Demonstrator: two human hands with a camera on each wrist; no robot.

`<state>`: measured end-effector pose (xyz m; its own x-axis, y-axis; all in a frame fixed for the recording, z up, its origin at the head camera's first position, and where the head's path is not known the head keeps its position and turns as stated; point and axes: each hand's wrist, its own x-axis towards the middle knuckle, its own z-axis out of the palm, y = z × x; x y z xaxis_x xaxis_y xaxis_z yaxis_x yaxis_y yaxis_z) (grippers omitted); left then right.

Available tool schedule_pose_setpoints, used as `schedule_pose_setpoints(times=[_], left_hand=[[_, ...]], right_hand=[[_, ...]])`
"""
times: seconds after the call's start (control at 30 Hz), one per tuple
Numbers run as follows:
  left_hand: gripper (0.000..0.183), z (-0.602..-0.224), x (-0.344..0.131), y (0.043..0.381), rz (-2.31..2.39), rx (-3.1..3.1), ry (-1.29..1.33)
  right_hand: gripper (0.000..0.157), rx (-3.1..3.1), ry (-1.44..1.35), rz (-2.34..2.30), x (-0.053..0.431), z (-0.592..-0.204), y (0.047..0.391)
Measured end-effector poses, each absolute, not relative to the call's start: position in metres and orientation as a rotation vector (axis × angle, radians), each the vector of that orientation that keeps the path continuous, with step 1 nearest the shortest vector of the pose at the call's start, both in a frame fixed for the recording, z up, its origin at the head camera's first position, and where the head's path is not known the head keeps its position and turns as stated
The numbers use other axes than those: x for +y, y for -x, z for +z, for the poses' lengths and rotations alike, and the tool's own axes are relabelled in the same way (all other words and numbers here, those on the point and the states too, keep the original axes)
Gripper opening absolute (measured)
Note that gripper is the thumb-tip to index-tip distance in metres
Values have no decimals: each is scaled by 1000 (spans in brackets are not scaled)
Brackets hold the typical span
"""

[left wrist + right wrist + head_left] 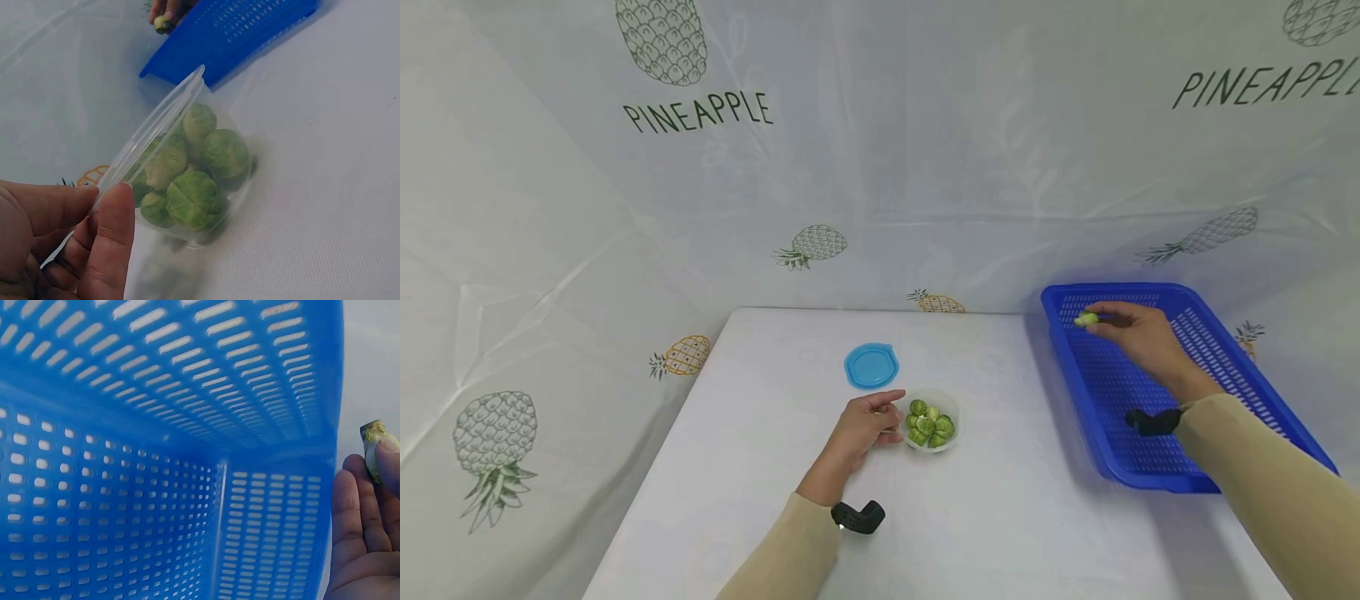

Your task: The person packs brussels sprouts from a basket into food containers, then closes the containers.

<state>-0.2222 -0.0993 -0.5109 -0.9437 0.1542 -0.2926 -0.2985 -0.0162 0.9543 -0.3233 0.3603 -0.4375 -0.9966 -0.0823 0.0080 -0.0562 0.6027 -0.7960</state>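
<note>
A clear round plastic container stands on the table with several Brussels sprouts inside. My left hand pinches its rim between thumb and finger, on the left side. In the left wrist view the container wall shows the sprouts through it. Over the far left part of the blue basket, my right hand holds a single Brussels sprout between thumb and fingertips. The right wrist view has that sprout at its right edge, beside the basket's rim.
The blue perforated basket takes up the right side of the table; no sprouts show in its visible part. A light blue lid lies flat behind the container. White sheeting printed with pineapples hangs behind the table.
</note>
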Motion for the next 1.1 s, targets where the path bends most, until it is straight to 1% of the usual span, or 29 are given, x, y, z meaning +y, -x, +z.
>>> schedule_pose_setpoints(times=[0.3, 0.63, 0.87, 1.1], left_hand=[[44, -510, -101, 224, 2010, 1976, 154], [44, -510, -101, 225, 2010, 1966, 159], [44, -510, -101, 225, 2001, 1979, 158], [44, -506, -100, 225, 1995, 1979, 172]], right_hand=[[61, 2779, 128, -1405, 351, -430, 315], [52, 2833, 154, -1362, 345, -426, 306], [53, 2833, 155, -1397, 339, -424, 297], [50, 2823, 157, -1440, 330, -421, 288]])
